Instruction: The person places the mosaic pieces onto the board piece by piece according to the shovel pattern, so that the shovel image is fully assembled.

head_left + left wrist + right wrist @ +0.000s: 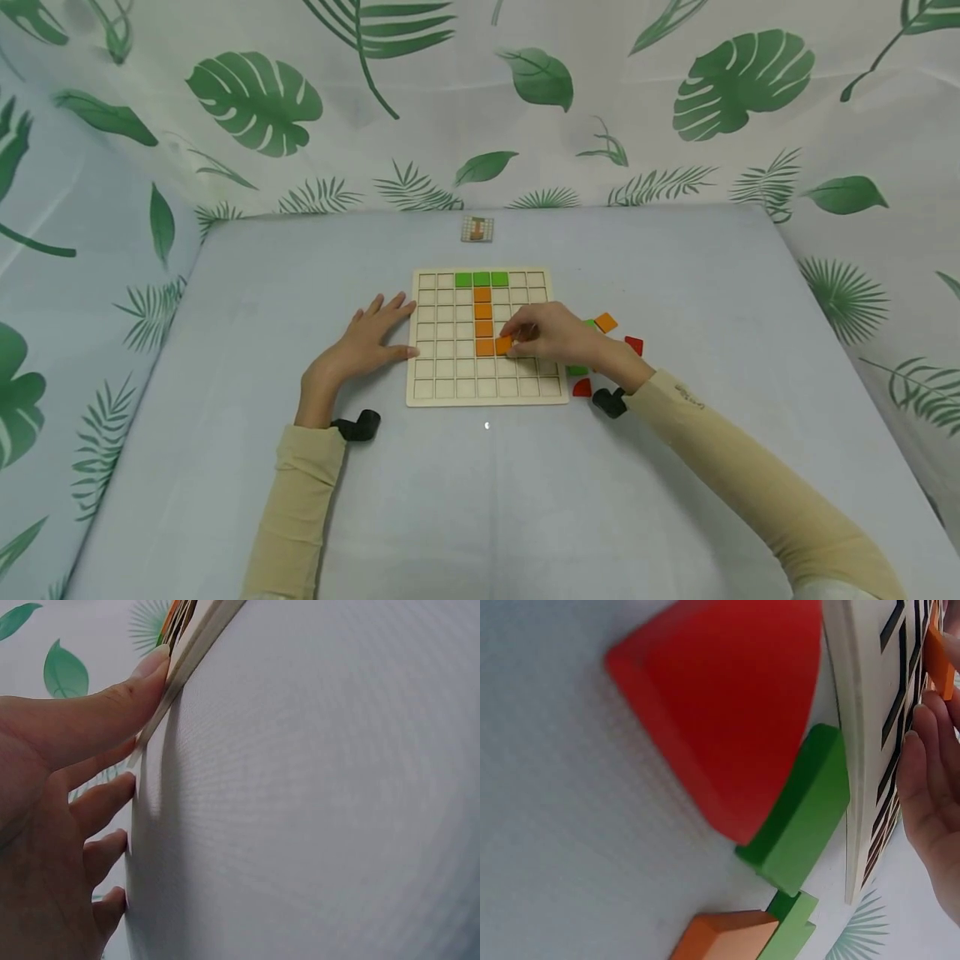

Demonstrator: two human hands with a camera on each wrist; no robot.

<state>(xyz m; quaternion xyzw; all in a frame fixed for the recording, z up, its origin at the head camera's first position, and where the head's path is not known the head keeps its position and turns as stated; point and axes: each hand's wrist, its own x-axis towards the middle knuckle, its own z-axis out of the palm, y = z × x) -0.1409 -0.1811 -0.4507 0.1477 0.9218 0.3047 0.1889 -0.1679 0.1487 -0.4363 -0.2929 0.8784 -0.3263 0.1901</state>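
Note:
A pale wooden grid board [487, 403] lies flat on the table. Three green square tiles [482, 279] fill part of its top row, and below the middle one runs a column of orange square tiles [483, 312]. My right hand [558, 333] pinches one more orange tile [505, 345] at the column's foot, on its right; in the right wrist view this tile [937, 664] is tilted. Spread fingers and thumb of my left hand [363, 340] touch the board's left edge. The left wrist view shows the thumb [120, 712] against that edge.
Right of the board lie loose pieces, partly behind my right arm: an orange tile [605, 322], red rounded pieces [582, 387] and green ones [802, 814]. A small patterned card [477, 229] sits beyond the board. A leaf-print cloth [420, 100] hangs at the back.

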